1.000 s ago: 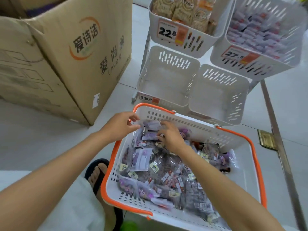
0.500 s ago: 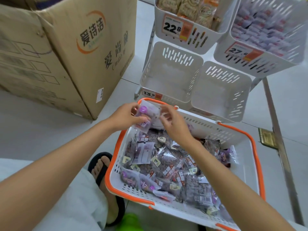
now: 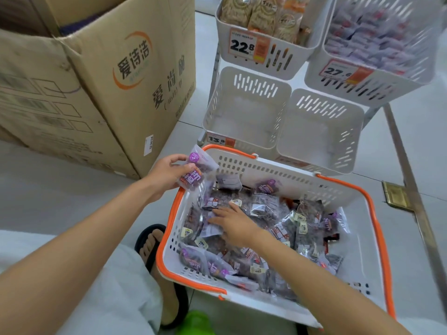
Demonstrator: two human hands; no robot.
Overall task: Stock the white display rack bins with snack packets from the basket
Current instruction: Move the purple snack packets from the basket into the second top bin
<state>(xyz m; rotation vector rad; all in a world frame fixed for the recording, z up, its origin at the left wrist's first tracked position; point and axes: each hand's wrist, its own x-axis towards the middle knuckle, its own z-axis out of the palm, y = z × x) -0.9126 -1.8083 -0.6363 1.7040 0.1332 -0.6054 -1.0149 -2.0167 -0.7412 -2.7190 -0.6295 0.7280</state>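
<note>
The left hand point(image 3: 167, 174) is now holding the purple packet point(image 3: 197, 174) alone, fingers grasping it over the basket's point(image 3: 278, 175) far-left corner. The right hand point(image 3: 235, 224) is returning to the pile point(image 3: 278, 213), fingers flat and released. The lower bins point(image 3: 254, 83) are awaiting stock.

We take this for a shop floor. A white slotted plastic display rack point(image 3: 285, 59) stands on pale floor tiles point(image 3: 60, 197), and its bins carry printed price tags with orange corners: 22.8 point(image 3: 243, 45), 27.6 point(image 3: 338, 71) and 13.8 point(image 3: 219, 140). The upper bins hold rows of bagged goods point(image 3: 263, 15). Just in front of the rack sits a white shopping basket with orange rim and handles point(image 3: 285, 170), heaped with sealed snack packets point(image 3: 266, 209), many bearing small stickers. Beside the rack we see a large brown cardboard shipping carton point(image 3: 116, 93) printed with a brand logo.
</note>
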